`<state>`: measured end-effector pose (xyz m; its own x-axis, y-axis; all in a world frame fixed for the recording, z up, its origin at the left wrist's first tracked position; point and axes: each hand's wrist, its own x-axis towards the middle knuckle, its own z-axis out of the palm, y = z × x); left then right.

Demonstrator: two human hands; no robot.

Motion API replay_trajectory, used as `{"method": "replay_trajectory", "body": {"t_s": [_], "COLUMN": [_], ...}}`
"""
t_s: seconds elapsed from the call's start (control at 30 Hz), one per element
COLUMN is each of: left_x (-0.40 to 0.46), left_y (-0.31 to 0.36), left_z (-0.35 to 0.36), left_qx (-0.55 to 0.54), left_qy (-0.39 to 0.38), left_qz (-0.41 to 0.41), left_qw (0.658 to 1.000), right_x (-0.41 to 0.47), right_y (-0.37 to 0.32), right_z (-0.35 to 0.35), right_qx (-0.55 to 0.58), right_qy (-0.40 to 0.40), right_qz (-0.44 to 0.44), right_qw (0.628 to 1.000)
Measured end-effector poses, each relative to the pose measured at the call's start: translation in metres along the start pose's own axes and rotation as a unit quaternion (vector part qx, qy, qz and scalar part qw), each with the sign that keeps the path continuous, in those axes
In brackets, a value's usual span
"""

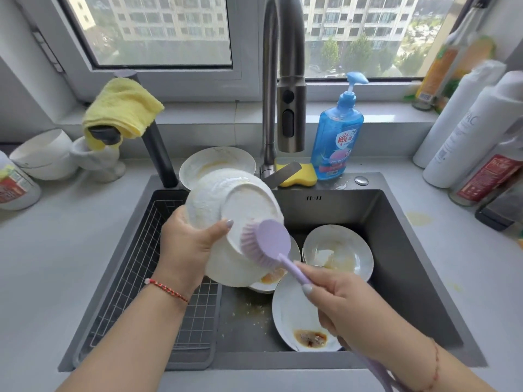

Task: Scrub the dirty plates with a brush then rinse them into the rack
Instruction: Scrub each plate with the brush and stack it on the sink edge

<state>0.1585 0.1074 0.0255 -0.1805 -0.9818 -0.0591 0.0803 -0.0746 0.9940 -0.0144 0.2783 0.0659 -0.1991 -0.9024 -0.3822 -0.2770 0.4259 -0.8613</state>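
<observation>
Scrubbing step: left hand point(186, 247) grips upturned plate point(235, 219) over sink point(402, 227); right hand point(342, 304) grasps purple brush point(266, 241), bristles touching underside. Next likely: rinse under faucet point(285, 80), rack point(135, 267) left.

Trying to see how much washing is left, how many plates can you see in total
5. One held up in the left hand, plate; one behind it by the tap; two in the sink, right and front; one mostly hidden underneath. More may be hidden.
</observation>
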Motion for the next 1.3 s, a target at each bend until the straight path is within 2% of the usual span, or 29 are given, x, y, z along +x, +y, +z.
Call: {"method": "replay_trajectory", "body": {"t_s": [0.07,0.13,0.27,0.4,0.5,0.63,0.83,1.03,1.17,1.3], "left_x": [0.005,0.009,0.023,0.048,0.070,0.085,0.104,0.129,0.138,0.148], "left_y": [0.014,0.032,0.066,0.065,0.054,0.048,0.033,0.009,-0.004,-0.015], "left_z": [-0.007,-0.013,-0.018,-0.018,-0.014,-0.001,0.011,0.014,0.019,0.022], "left_qx": [0.094,0.216,0.441,0.539,0.603,0.670,0.677,0.678,0.709,0.698], "left_qy": [0.017,0.031,0.013,-0.045,-0.062,-0.074,-0.092,-0.136,-0.139,-0.129], "left_qz": [0.036,0.100,0.238,0.366,0.361,0.279,0.239,0.235,0.239,0.260], "left_qw": [0.995,0.971,0.865,0.757,0.709,0.684,0.690,0.683,0.649,0.655], "right_x": [-0.003,-0.003,-0.004,-0.006,-0.010,-0.009,-0.002,0.005,0.007,0.008], "right_y": [0.007,0.012,0.016,0.017,0.019,0.025,0.029,0.031,0.030,0.030], "right_z": [-0.006,-0.014,-0.024,-0.027,-0.031,-0.034,-0.033,-0.031,-0.031,-0.032], "right_qx": [0.005,0.002,0.002,-0.008,0.002,0.022,0.028,0.043,0.037,0.039], "right_qy": [-0.004,0.022,0.061,0.068,0.071,0.098,0.116,0.120,0.123,0.127], "right_qz": [0.029,0.044,0.044,0.039,0.036,0.041,0.042,0.058,0.061,0.065], "right_qw": [1.000,0.999,0.997,0.997,0.997,0.994,0.992,0.990,0.990,0.989]}}
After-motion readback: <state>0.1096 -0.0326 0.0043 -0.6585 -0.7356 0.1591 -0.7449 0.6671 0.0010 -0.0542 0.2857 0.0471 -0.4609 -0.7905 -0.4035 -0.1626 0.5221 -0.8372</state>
